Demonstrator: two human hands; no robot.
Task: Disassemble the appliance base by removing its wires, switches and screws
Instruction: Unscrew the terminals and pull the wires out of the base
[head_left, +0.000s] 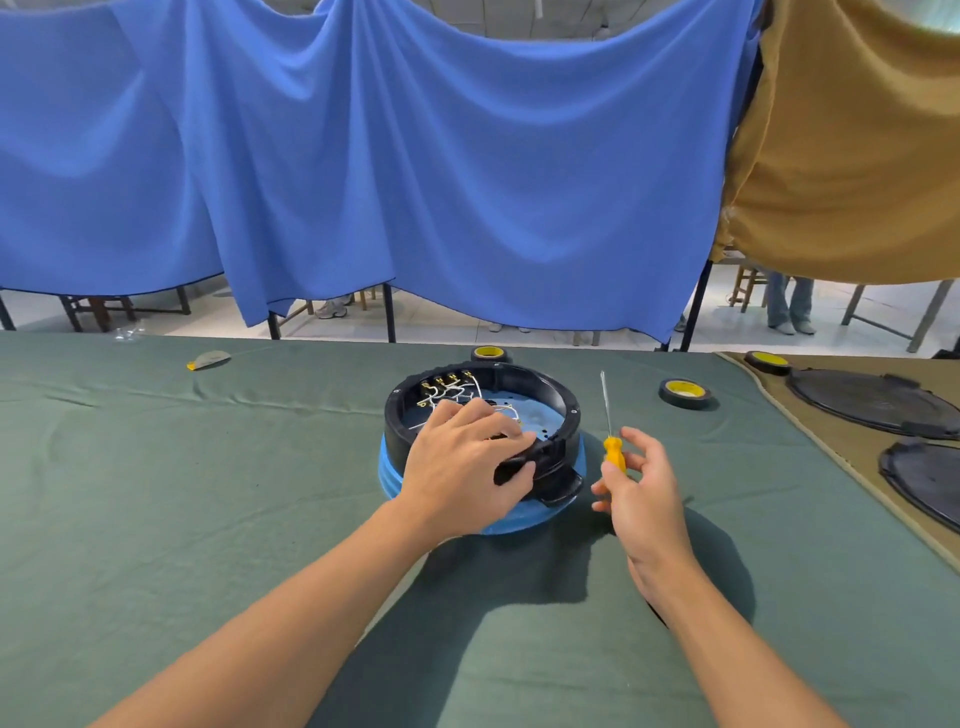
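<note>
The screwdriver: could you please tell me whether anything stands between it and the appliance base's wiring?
Only the left hand, which grips the near rim of the appliance base and covers the near wires. The screwdriver, pinched upright by the right hand, stands right of the base with open cloth between; the far terminals lie uncovered.

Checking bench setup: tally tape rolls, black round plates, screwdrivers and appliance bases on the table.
tape rolls: 3
black round plates: 2
screwdriver: 1
appliance base: 1
Total: 7
</note>
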